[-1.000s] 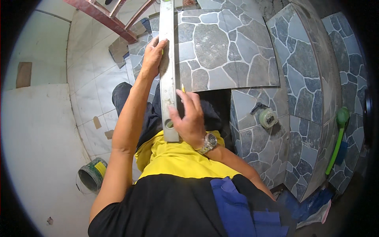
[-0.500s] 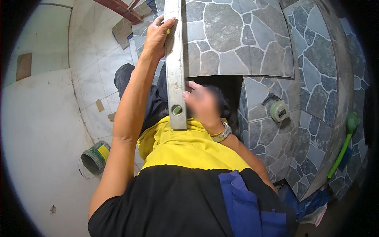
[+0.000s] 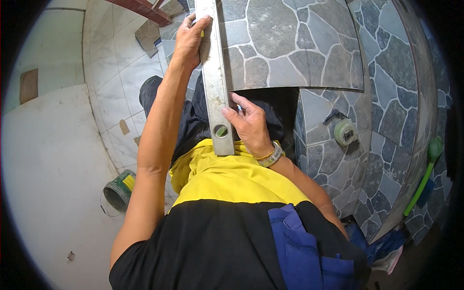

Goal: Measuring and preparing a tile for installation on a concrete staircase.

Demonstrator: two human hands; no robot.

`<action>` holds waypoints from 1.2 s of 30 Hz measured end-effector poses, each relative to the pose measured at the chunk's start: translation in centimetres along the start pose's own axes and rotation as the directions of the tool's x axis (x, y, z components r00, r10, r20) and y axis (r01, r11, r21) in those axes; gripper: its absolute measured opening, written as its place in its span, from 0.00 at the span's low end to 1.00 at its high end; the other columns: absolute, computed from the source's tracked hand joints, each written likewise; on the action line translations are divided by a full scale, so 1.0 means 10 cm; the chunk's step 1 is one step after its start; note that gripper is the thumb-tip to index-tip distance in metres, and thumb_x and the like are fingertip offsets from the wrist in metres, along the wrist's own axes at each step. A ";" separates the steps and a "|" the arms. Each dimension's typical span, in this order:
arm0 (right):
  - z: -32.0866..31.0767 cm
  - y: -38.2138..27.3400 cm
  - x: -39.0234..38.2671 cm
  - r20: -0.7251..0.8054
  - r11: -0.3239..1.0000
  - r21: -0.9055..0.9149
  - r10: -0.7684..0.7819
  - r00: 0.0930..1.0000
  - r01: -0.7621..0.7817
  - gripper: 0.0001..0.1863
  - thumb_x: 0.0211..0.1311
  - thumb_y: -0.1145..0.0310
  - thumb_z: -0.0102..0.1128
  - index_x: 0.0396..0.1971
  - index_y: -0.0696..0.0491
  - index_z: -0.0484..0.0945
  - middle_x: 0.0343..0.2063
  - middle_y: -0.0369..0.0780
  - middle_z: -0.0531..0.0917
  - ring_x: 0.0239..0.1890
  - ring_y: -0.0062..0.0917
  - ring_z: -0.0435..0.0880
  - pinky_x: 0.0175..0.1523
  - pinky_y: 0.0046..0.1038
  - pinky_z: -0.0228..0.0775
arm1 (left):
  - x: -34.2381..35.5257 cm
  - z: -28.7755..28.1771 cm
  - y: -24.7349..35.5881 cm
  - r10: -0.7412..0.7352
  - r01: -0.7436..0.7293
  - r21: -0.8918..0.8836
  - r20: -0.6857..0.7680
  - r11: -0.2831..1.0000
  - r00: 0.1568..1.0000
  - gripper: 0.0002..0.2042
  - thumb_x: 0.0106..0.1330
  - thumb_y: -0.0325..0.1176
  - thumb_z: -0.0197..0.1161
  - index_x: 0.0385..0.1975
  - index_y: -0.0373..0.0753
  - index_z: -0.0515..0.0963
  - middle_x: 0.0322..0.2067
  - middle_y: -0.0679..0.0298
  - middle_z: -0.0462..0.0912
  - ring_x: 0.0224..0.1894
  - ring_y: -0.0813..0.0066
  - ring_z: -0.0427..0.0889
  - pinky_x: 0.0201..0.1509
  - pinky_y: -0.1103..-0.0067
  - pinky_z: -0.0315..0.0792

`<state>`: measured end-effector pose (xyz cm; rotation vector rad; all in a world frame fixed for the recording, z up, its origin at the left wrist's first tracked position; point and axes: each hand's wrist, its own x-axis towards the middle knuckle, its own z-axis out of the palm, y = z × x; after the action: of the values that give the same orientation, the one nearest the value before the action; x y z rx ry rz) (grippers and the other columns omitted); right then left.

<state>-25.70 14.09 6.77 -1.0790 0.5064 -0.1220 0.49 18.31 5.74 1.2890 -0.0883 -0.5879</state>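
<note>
A long aluminium spirit level [image 3: 214, 72] lies along the left edge of a stone-patterned tile [image 3: 280, 43], its near end over my yellow and black shirt. A round vial window [image 3: 221, 131] shows close to that end. My left hand [image 3: 190, 38] is closed round the level's far part, thumb on top, with a bit of yellow beside it. At the near part, my right hand [image 3: 250, 123] has its thumb on the level's right edge and its fingers bent beside it. Something small and shiny shows between those fingers, too small to name.
A dark gap opens under the tile's near edge. Right of it, a pale green round tape-like case [image 3: 345, 132] rests on stone-patterned tiling. Farther right lies a green long-handled brush or scoop [image 3: 425, 174]. A dirty bucket [image 3: 120, 191] stands at left beside a pale board [image 3: 53, 193].
The level's near end has swung slightly right and its far end left. My right hand, blurred before, now has its thumb against the level's edge. My left hand has kept its hold.
</note>
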 end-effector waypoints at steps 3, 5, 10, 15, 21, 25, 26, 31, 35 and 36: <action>-0.02 0.04 0.02 0.000 1.000 -0.002 -0.010 1.000 0.010 0.28 0.68 0.70 0.67 0.61 0.72 0.72 0.48 0.50 0.85 0.46 0.24 0.85 0.49 0.23 0.80 | -0.02 0.03 0.03 -0.025 0.024 0.022 0.008 0.999 1.000 0.30 0.69 0.35 0.68 0.66 0.32 0.63 0.48 0.56 0.83 0.45 0.72 0.84 0.47 0.74 0.81; -0.02 0.04 0.02 0.001 1.000 -0.003 -0.014 1.000 0.014 0.29 0.67 0.70 0.68 0.61 0.72 0.71 0.49 0.51 0.85 0.47 0.25 0.85 0.49 0.23 0.80 | -0.03 0.03 0.02 0.005 -0.005 0.034 -0.014 0.999 1.000 0.27 0.70 0.37 0.68 0.64 0.34 0.68 0.46 0.58 0.83 0.43 0.75 0.85 0.44 0.77 0.83; -0.02 -0.05 0.01 0.003 0.996 -0.087 0.006 1.000 -0.006 0.29 0.67 0.69 0.68 0.60 0.72 0.72 0.48 0.52 0.85 0.46 0.25 0.85 0.48 0.24 0.80 | 0.00 -0.02 0.02 -0.006 0.006 0.040 0.001 0.999 1.000 0.32 0.68 0.36 0.69 0.67 0.31 0.63 0.50 0.54 0.82 0.45 0.70 0.85 0.47 0.74 0.82; -0.02 -0.02 0.03 0.001 0.997 -0.078 -0.019 1.000 0.019 0.28 0.67 0.69 0.68 0.60 0.72 0.73 0.48 0.51 0.86 0.45 0.24 0.85 0.48 0.24 0.80 | 0.00 0.02 0.02 -0.011 0.011 0.043 0.003 0.999 1.000 0.32 0.68 0.35 0.70 0.67 0.31 0.63 0.50 0.53 0.82 0.45 0.70 0.85 0.47 0.74 0.82; -0.04 0.03 0.03 0.007 0.994 -0.100 -0.031 1.000 0.031 0.28 0.67 0.68 0.68 0.59 0.72 0.73 0.48 0.51 0.86 0.45 0.24 0.85 0.48 0.25 0.80 | -0.04 0.03 0.05 0.006 -0.004 0.078 -0.034 0.997 0.999 0.32 0.67 0.38 0.72 0.65 0.31 0.66 0.49 0.55 0.83 0.45 0.73 0.86 0.44 0.76 0.83; -0.06 0.07 0.05 0.013 0.995 -0.098 -0.015 1.000 0.016 0.29 0.67 0.68 0.68 0.60 0.72 0.73 0.49 0.53 0.85 0.45 0.25 0.86 0.48 0.25 0.80 | -0.04 0.05 0.04 -0.008 0.011 0.058 -0.041 0.998 0.999 0.32 0.66 0.38 0.72 0.65 0.30 0.66 0.47 0.56 0.84 0.42 0.74 0.87 0.43 0.77 0.83; -0.06 0.07 0.05 0.013 0.995 -0.098 -0.015 1.000 0.017 0.29 0.67 0.68 0.68 0.60 0.72 0.73 0.49 0.53 0.85 0.45 0.25 0.86 0.48 0.25 0.80 | -0.05 0.06 0.05 -0.004 0.006 0.055 -0.044 0.998 0.999 0.31 0.66 0.38 0.72 0.64 0.30 0.67 0.46 0.56 0.85 0.41 0.74 0.87 0.42 0.78 0.83; -0.05 0.07 0.04 0.000 0.994 -0.104 -0.045 0.999 0.045 0.29 0.66 0.70 0.69 0.60 0.72 0.72 0.48 0.52 0.86 0.45 0.24 0.85 0.48 0.23 0.80 | -0.06 0.06 0.07 -0.017 0.016 0.038 0.014 0.999 1.000 0.26 0.69 0.35 0.69 0.62 0.28 0.70 0.46 0.55 0.84 0.41 0.74 0.86 0.43 0.77 0.82; -0.06 0.04 0.04 0.023 0.996 -0.084 0.003 1.000 -0.001 0.29 0.66 0.70 0.69 0.60 0.73 0.72 0.49 0.53 0.85 0.46 0.25 0.85 0.49 0.24 0.80 | -0.06 0.04 0.05 -0.024 0.024 0.009 0.006 1.000 1.000 0.22 0.70 0.36 0.67 0.58 0.30 0.73 0.44 0.57 0.85 0.40 0.76 0.86 0.42 0.79 0.82; -0.07 0.04 0.04 0.022 0.997 -0.083 0.003 1.000 -0.002 0.29 0.66 0.70 0.69 0.60 0.73 0.72 0.49 0.53 0.85 0.47 0.25 0.85 0.50 0.24 0.80 | -0.06 0.04 0.05 -0.024 0.024 0.009 0.007 1.000 1.000 0.22 0.70 0.36 0.67 0.58 0.30 0.73 0.44 0.57 0.85 0.40 0.76 0.86 0.42 0.79 0.82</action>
<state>-25.72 13.63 6.04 -1.1598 0.4969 -0.0876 0.02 18.28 6.50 1.2988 -0.0812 -0.6130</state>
